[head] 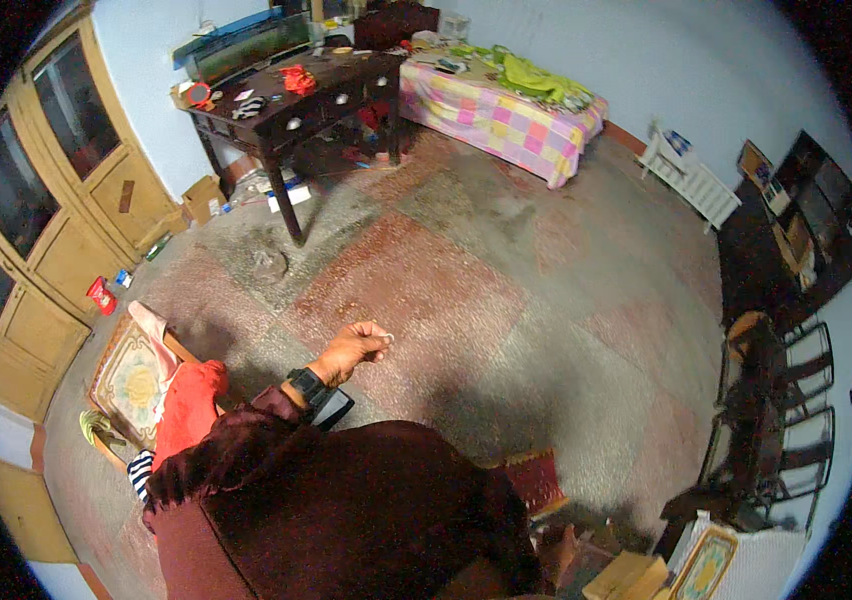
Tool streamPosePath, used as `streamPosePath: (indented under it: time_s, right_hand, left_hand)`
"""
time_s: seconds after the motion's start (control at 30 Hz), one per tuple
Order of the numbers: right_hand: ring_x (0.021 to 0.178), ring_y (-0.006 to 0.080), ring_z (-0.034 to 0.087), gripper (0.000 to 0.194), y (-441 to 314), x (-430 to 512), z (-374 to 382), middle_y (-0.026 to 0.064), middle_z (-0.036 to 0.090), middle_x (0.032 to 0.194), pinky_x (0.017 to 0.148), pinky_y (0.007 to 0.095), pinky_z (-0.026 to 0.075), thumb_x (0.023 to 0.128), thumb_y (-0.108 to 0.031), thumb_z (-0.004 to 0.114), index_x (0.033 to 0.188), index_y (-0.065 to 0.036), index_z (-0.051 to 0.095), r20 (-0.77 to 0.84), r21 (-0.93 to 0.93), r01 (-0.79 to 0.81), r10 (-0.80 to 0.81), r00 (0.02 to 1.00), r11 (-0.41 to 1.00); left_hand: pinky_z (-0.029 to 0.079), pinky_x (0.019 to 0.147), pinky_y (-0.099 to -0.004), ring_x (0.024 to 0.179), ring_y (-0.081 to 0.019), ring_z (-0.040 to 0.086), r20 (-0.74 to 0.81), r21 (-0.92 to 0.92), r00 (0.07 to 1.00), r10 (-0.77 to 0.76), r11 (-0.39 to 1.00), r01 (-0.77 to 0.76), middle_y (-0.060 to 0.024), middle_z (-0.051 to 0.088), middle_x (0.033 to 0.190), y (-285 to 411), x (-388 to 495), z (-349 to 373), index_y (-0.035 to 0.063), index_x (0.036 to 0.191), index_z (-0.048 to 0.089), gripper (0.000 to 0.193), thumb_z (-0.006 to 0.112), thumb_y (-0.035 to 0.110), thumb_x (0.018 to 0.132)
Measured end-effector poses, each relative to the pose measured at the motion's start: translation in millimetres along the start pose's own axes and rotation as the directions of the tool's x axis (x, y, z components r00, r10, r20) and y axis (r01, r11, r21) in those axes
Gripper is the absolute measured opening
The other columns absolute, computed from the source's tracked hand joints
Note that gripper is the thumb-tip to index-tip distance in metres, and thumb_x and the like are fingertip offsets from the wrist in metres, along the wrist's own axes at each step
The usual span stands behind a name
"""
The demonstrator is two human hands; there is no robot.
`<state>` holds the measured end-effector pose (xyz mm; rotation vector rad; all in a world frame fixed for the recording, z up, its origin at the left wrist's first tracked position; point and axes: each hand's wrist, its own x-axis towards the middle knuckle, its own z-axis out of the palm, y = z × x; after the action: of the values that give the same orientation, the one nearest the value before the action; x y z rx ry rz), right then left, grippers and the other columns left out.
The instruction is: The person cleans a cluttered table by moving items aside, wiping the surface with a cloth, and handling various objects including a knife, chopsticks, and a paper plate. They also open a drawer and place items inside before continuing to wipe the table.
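My left hand (354,349) reaches out from a dark maroon sleeve, above the speckled floor. Its thumb and fingers pinch a small whitish thing (390,339), too small to name. A dark wristwatch (311,387) sits on that wrist. Just below the wrist shows part of a flat, dark-edged object with a pale face (335,409); the sleeve and garment hide the rest. My right hand is out of view. To the left of my arm, red cloth (187,411) and a pink cloth (158,343) hang over a wooden chair with a floral panel (128,379).
A dark wooden desk (279,161) with a monitor (252,46) stands ahead, beside a bed with a checked cover (501,126). Crumpled plastic (270,264) and a red packet (101,295) lie on the floor. Dark metal-framed chairs (805,450) line the right wall. Cardboard (624,576) is at lower right.
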<state>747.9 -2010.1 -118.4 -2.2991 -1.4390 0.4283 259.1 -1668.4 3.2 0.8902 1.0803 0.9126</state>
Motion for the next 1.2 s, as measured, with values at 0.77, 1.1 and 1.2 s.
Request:
streamPosePath:
  time_s: [0.77,1.1,1.2]
  right_hand:
    - [0.062,0.0154,0.046,0.022,-191,566,44,0.0036,0.051,0.073,0.054,0.0294,0.038,0.091,-0.025,0.05,0.08,-0.006,0.053,0.038,0.716,0.208,-0.334,0.942,0.666]
    - [0.072,0.0193,0.053,0.016,-297,724,86,0.0054,0.057,0.083,0.061,0.0298,0.044,0.091,-0.019,0.049,0.097,-0.005,0.055,0.25,-0.061,0.824,-0.791,0.559,0.563]
    - [0.072,0.0219,0.054,0.019,-310,764,112,0.0076,0.058,0.084,0.062,0.0341,0.047,0.084,-0.02,0.055,0.095,-0.004,0.057,0.497,0.32,0.308,-0.435,0.751,0.896]
  left_hand:
    - [0.044,0.066,-0.0261,0.068,-0.0121,0.052,-0.502,-0.075,0.773,0.387,0.871,-0.485,-0.0001,0.054,0.074,145,164,-51,0.0072,0.082,0.057,0.011,0.06,0.017,0.087]
    - [0.045,0.064,-0.0259,0.069,-0.0131,0.054,-0.649,-0.167,0.687,0.326,0.82,-0.547,-0.0017,0.056,0.077,204,287,-127,0.006,0.089,0.058,0.012,0.063,0.016,0.085]
    - [0.046,0.064,-0.0255,0.067,-0.0122,0.055,-0.644,-0.228,0.693,0.323,0.784,-0.578,-0.0025,0.059,0.077,223,349,-155,0.0049,0.088,0.059,0.009,0.062,0.013,0.086]
